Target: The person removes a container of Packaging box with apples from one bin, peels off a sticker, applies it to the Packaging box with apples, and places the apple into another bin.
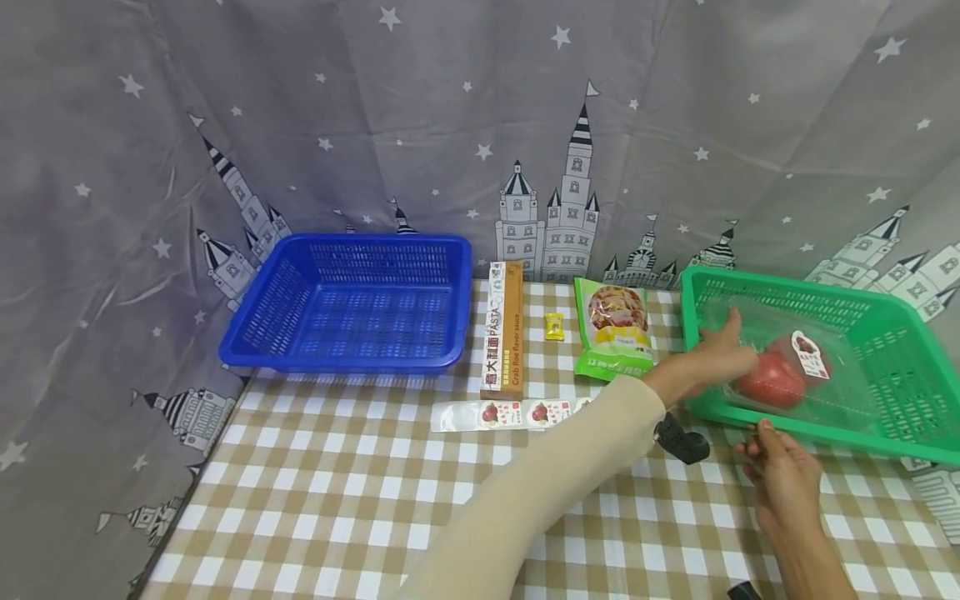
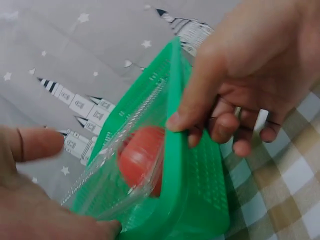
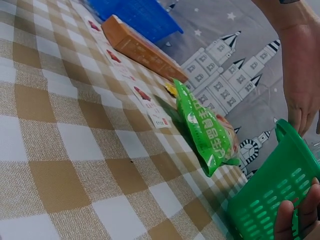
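Note:
My left hand (image 1: 716,358) reaches over the near-left end of the green basket (image 1: 903,375), its thumb held out straight. Beside its fingers a clear plastic bag (image 1: 847,392) with a serrated edge lies in the basket. Inside are red round fruits (image 1: 772,382), and a white label (image 1: 810,354) with a fruit picture is stuck on the bag. At the basket's front side my right hand (image 1: 787,475) pinches the rim, thumb on top and other fingers below. The left wrist view shows that thumb (image 2: 187,112) on the rim, with the left hand (image 2: 35,185) opposite.
A blue basket (image 1: 345,367) stands at the back left. Between the baskets lie a pasta box (image 1: 502,333), a small yellow packet (image 1: 554,326) and a green food bag (image 1: 615,329). A strip of fruit labels (image 1: 495,415) lies in front, partly under my left sleeve (image 1: 555,492).

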A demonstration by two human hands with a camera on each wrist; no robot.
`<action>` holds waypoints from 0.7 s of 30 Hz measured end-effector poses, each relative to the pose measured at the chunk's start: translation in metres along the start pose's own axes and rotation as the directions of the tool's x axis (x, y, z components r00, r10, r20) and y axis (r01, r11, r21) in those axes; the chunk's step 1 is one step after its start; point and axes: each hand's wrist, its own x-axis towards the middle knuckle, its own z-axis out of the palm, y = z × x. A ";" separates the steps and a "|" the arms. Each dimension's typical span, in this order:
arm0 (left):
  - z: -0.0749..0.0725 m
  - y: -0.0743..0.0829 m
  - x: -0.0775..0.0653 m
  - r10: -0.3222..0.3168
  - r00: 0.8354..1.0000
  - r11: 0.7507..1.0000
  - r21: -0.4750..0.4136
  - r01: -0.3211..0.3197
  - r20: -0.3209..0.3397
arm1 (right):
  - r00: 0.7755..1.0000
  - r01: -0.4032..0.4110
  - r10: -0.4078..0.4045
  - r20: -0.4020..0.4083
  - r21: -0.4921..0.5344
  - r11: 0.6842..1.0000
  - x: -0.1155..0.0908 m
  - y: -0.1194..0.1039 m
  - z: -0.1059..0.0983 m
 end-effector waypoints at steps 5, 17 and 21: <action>0.000 0.003 0.003 -0.081 0.995 0.995 -0.056 0.084 0.062 | 1.000 -0.017 0.016 0.018 0.012 1.000 0.000 0.000 -0.003; -0.018 0.012 -0.013 0.061 0.986 0.992 -0.122 -0.042 0.158 | 1.000 0.005 -0.004 0.021 -0.015 1.000 -0.003 0.000 -0.005; -0.049 0.010 -0.034 0.132 0.979 0.990 -0.079 -0.121 0.158 | 0.999 -0.021 0.022 0.033 -0.056 0.998 -0.002 -0.003 -0.006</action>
